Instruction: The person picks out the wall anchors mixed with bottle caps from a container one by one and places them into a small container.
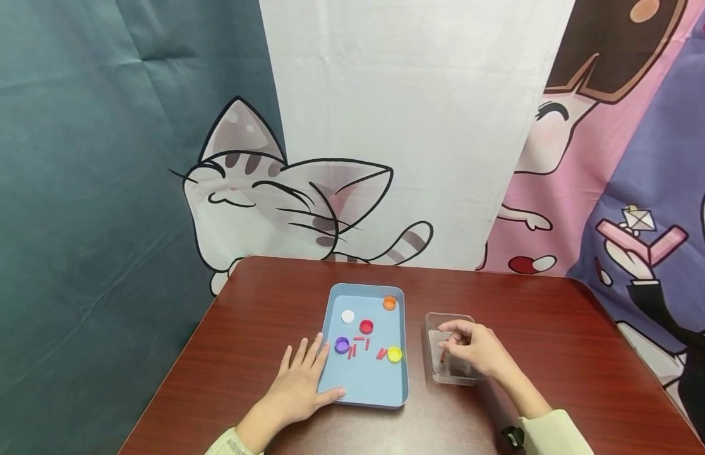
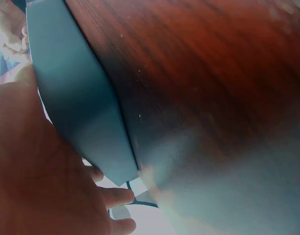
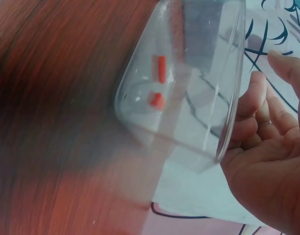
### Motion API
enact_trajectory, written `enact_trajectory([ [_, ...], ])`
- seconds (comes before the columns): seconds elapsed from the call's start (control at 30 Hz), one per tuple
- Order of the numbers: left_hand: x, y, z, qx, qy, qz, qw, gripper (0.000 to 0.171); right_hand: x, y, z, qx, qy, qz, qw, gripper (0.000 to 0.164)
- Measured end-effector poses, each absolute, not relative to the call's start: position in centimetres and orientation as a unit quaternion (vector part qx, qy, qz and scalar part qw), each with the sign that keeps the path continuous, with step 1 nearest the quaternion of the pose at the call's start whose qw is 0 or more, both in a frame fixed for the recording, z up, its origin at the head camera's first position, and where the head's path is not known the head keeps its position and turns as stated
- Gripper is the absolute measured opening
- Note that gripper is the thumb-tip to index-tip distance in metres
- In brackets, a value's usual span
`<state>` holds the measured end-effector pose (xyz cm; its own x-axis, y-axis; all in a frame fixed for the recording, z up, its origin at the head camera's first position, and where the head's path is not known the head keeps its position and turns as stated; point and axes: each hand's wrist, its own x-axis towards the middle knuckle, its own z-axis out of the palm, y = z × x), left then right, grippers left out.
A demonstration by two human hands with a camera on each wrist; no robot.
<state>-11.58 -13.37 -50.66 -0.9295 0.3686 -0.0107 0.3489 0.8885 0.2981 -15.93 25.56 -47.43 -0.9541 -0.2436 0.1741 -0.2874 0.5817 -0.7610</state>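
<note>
My left hand [image 1: 295, 382] lies with spread fingers along the left side of a blue tray [image 1: 364, 392], its thumb over the near rim. In the left wrist view the fingers reach along the tray's outer wall [image 2: 81, 93]. My right hand [image 1: 472, 347] hovers over a clear plastic box [image 1: 451, 380], fingers loosely bent. I see nothing between its fingers. Through the box wall in the right wrist view appear a short red stick [image 3: 162, 69] and another red piece [image 3: 156, 99]. Several short red sticks [image 1: 359, 339] lie in the tray.
Small round caps sit in the tray: white [image 1: 347, 316], orange [image 1: 389, 303], red [image 1: 366, 327], purple [image 1: 342, 345] and yellow [image 1: 395, 354]. The tray and box stand apart on a dark red wooden table [image 1: 261, 316]. A cartoon-printed curtain [image 1: 421, 114] hangs behind it.
</note>
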Motion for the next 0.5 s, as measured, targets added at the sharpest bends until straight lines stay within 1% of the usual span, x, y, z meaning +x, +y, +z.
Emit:
enact_trajectory([
  [0.2,-11.5,-13.3,-50.6,0.185,0.972,0.144,0.029,0.096,-16.1,24.2,-47.3,0.150,-0.885,0.440,0.016,0.031],
  [0.5,-11.4,-13.3,-50.6,0.187,0.971,0.149,0.029,0.095,-16.6,22.3,-47.4,0.176,-0.870,0.460,0.023,0.026],
])
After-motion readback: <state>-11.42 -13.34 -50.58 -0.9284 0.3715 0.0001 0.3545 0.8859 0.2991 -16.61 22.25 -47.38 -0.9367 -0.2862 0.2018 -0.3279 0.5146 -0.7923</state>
